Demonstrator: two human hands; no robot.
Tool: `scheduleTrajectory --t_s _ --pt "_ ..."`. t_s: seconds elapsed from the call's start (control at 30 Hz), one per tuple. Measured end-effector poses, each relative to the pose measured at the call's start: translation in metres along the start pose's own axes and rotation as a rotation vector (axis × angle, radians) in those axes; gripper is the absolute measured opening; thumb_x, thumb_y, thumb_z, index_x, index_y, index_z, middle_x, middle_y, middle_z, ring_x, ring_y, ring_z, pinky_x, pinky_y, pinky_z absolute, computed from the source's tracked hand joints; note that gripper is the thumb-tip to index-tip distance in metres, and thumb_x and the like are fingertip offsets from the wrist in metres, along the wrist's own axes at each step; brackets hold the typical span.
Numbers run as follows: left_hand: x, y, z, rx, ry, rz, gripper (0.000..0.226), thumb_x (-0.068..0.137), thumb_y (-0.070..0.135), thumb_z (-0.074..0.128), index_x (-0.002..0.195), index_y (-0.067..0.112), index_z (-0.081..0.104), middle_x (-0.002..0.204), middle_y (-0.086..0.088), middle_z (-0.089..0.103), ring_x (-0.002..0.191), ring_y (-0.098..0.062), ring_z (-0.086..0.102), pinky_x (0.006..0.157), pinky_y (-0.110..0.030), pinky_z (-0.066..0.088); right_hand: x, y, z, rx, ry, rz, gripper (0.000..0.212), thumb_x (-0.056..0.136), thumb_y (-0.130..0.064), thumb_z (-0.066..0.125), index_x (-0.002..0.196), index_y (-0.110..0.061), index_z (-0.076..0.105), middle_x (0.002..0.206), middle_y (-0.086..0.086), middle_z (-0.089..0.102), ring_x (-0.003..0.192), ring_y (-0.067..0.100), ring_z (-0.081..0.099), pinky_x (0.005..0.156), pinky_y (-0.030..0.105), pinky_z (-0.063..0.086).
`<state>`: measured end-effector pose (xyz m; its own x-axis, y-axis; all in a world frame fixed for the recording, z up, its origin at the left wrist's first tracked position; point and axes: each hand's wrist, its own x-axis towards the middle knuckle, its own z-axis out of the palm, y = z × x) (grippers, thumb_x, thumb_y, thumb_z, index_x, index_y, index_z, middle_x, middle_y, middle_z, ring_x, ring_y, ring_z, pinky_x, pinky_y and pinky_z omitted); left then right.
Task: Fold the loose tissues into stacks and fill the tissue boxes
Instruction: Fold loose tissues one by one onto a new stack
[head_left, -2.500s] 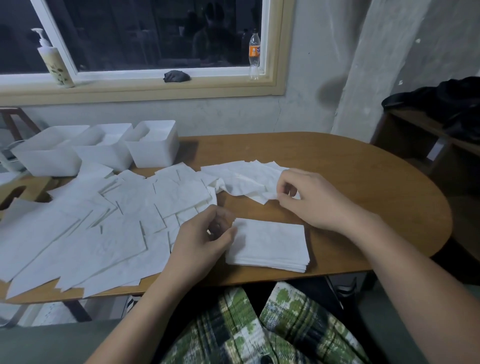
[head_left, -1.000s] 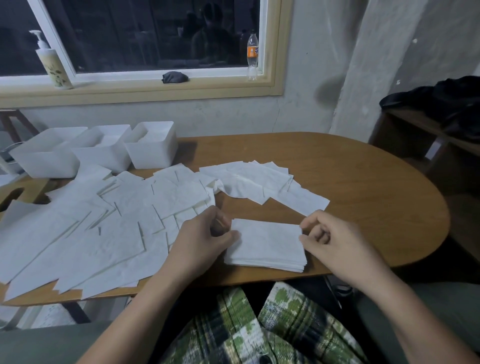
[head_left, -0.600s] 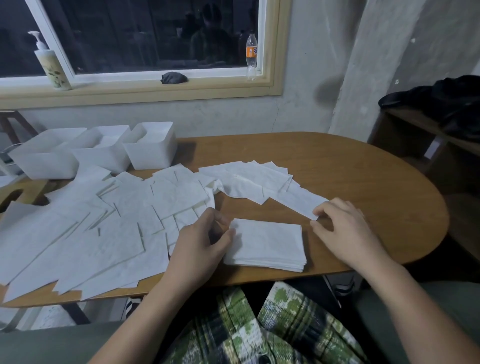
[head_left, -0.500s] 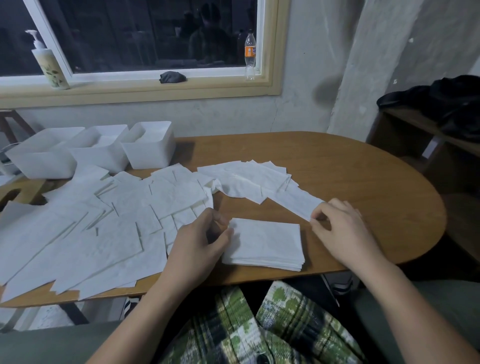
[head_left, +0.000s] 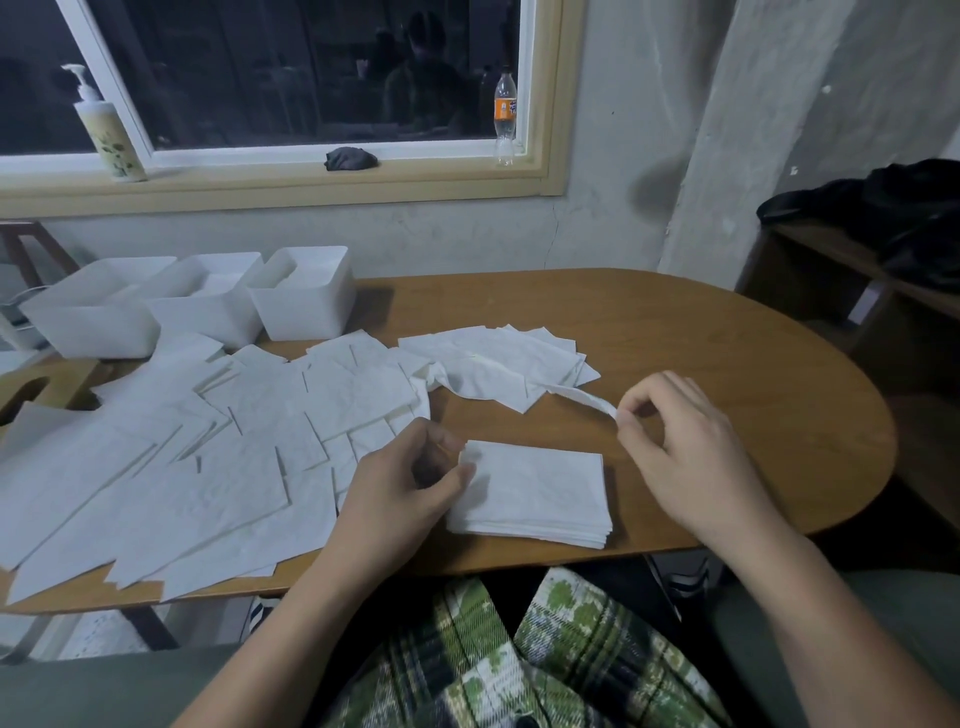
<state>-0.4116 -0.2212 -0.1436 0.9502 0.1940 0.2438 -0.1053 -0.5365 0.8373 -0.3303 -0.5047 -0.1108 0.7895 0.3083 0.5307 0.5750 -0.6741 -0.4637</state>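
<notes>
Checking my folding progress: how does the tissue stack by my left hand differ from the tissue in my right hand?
The folded stack lies flat, many layers squared up; the loose tissue is a thin twisted strip. The folded stack is held at its edge by the left hand; the loose tissue is pinched by the right hand, one end lifted. Both are white.

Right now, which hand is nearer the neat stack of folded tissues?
Left. The left hand pinches the far-left corner of the folded stack; the right hand is apart, off its far-right corner, pinching a loose tissue.
</notes>
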Motion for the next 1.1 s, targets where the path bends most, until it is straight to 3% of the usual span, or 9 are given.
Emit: scheduleTrajectory --t_s 0.13,0.33,0.4,0.47,0.53,0.63,0.77,1.0,1.1 --pt "0.005 0.007 -0.002 -0.066 0.040 -0.008 0.026 0.092 0.026 0.083 0.111 0.033 0.066 0.097 0.011 0.073 0.084 -0.014 0.065 0.069 -0.015 0.046 0.000 -0.022 -0.010 0.048 -0.005 -0.055 0.014 0.102 -0.014 0.063 0.091 -0.022 0.058 0.094 -0.013 0.058 0.097 0.015 0.056 0.080 0.024 0.043" --pt "0.020 0.018 -0.005 -0.029 0.093 0.092 0.054 0.086 0.030 0.089 0.130 0.043 0.059 0.126 0.018 0.059 0.108 -0.009 0.061 0.078 -0.015 0.047 -0.003 -0.044 -0.019 0.144 0.009 -0.100 0.015 0.102 -0.010 0.064 0.091 -0.021 0.060 0.095 -0.010 0.062 0.099 0.013 0.058 0.082 0.016 0.040" --pt "0.023 0.020 -0.006 -0.045 0.097 0.077 0.038 0.090 0.032 0.086 0.121 0.041 0.067 0.121 0.013 0.062 0.107 -0.009 0.063 0.077 -0.020 0.048 -0.003 -0.047 -0.021 0.188 0.011 -0.098 0.016 0.102 -0.009 0.064 0.092 -0.021 0.061 0.096 -0.009 0.063 0.099 0.014 0.059 0.083 0.018 0.041" --pt "0.026 0.022 -0.008 -0.159 0.060 0.032 0.013 0.093 0.030 0.083 0.103 0.027 0.075 0.107 0.004 0.069 0.087 -0.009 0.064 0.074 -0.030 0.045 -0.004 -0.048 -0.022 0.236 0.011 -0.074 0.016 0.102 -0.011 0.064 0.092 -0.022 0.061 0.096 -0.009 0.065 0.098 0.016 0.060 0.083 0.024 0.044" --pt "0.024 0.024 -0.010 -0.268 0.003 0.005 0.021 0.096 0.029 0.082 0.092 0.010 0.072 0.099 -0.004 0.072 0.076 -0.018 0.056 0.073 -0.038 0.042 -0.005 -0.047 -0.022 0.275 0.011 -0.048 0.014 0.102 -0.014 0.064 0.093 -0.024 0.061 0.094 -0.010 0.065 0.096 0.017 0.061 0.081 0.028 0.045" --pt "0.023 0.028 -0.017 -0.366 0.018 0.027 0.018 0.098 0.022 0.078 0.095 0.005 0.073 0.096 -0.014 0.073 0.082 -0.028 0.062 0.081 -0.042 0.047 -0.007 -0.047 -0.023 0.305 0.014 -0.025 0.014 0.100 -0.012 0.067 0.094 -0.024 0.061 0.092 -0.010 0.065 0.092 0.018 0.062 0.078 0.031 0.047" --pt "0.024 0.033 -0.023 -0.438 0.024 0.008 0.036 0.098 0.030 0.078 0.093 -0.001 0.062 0.091 -0.033 0.056 0.075 -0.038 0.050 0.073 -0.045 0.041 -0.010 -0.047 -0.020 0.326 -0.006 0.033 0.029 0.091 -0.007 0.074 0.103 -0.029 0.060 0.096 -0.011 0.065 0.093 0.016 0.063 0.078 0.022 0.047" --pt "0.024 0.031 -0.023 -0.367 -0.120 -0.149 0.026 0.098 0.019 0.078 0.079 0.005 0.066 0.067 0.005 0.059 0.059 -0.008 0.051 0.060 -0.016 0.039 -0.010 -0.030 -0.007 0.486 -0.008 0.148 0.029 0.094 -0.009 0.073 0.112 -0.028 0.060 0.084 -0.001 0.066 0.083 0.025 0.061 0.077 0.040 0.052" --pt "0.025 0.026 -0.019 -0.291 -0.158 -0.198 0.029 0.095 0.022 0.081 0.079 0.004 0.066 0.064 0.006 0.063 0.059 -0.008 0.055 0.064 -0.022 0.042 -0.008 -0.018 0.007 0.478 -0.047 0.226 0.030 0.096 -0.011 0.072 0.113 -0.032 0.060 0.083 0.001 0.067 0.080 0.021 0.062 0.079 0.045 0.052"
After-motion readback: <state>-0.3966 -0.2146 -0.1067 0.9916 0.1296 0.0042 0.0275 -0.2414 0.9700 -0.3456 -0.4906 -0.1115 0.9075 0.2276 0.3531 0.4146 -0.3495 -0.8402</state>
